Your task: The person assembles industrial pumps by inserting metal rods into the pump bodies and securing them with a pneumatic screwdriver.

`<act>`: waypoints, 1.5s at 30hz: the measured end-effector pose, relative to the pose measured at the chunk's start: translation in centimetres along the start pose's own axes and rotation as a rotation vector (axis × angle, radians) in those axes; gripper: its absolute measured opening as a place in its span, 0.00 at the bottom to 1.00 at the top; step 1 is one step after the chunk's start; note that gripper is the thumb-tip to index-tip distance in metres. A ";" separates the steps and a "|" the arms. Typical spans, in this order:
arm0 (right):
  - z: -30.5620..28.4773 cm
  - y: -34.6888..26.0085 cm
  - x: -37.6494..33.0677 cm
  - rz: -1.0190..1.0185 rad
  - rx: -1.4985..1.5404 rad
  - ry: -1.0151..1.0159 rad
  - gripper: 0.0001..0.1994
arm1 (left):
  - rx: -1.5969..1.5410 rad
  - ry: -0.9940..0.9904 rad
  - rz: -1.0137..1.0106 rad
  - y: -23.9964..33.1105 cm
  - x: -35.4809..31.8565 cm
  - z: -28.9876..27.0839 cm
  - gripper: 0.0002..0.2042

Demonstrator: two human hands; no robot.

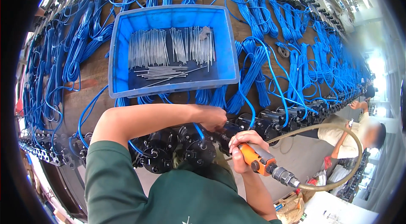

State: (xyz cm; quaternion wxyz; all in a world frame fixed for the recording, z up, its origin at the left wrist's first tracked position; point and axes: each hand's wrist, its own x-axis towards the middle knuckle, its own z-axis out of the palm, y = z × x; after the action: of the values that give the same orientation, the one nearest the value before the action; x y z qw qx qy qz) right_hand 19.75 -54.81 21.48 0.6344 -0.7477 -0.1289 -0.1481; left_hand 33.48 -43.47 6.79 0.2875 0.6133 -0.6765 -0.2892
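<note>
My right hand (248, 144) is wrapped around an orange pneumatic driver (256, 159), whose metal coupling and air hose trail off to the right. Its front end points at the black round motor housings along the near edge of the bench. My left forearm crosses in front of the blue bin, and my left hand (212, 118) is closed at a black housing close to the tool's tip; what its fingers grip is hidden. Just left of the driver sits a black housing (197, 150) with a blue cable. Long metal rods (148, 48) lie in the blue plastic bin (173, 9).
Coiled blue cables (253, 74) cover much of the brown bench (270, 46), and rows of black housings line both its edges. A tan air hose (360, 152) loops at the right. Beyond it, another person (347, 137) in a light shirt works beside the bench.
</note>
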 end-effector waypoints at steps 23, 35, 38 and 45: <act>-4.8 -6.5 2.0 0.000 0.160 0.055 0.14 | 0.146 0.104 -0.558 10.9 -3.3 -8.5 0.09; -15.6 -9.4 -0.4 -0.189 0.375 -0.041 0.17 | -2.172 1.700 -0.279 21.2 13.9 14.9 0.09; -16.1 -6.1 -1.3 -0.157 0.451 -0.123 0.20 | -2.388 2.056 0.252 14.6 18.5 17.2 0.10; -15.6 -4.9 -2.9 -0.117 0.441 -0.327 0.19 | -2.228 2.408 0.749 13.2 20.5 17.3 0.09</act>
State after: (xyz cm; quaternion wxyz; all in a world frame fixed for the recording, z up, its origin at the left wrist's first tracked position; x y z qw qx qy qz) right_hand 14.32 -69.41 27.25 0.7431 -0.5967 -0.3014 -0.0303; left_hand 10.12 -62.17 5.78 -0.9164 0.2016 -0.3346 -0.0870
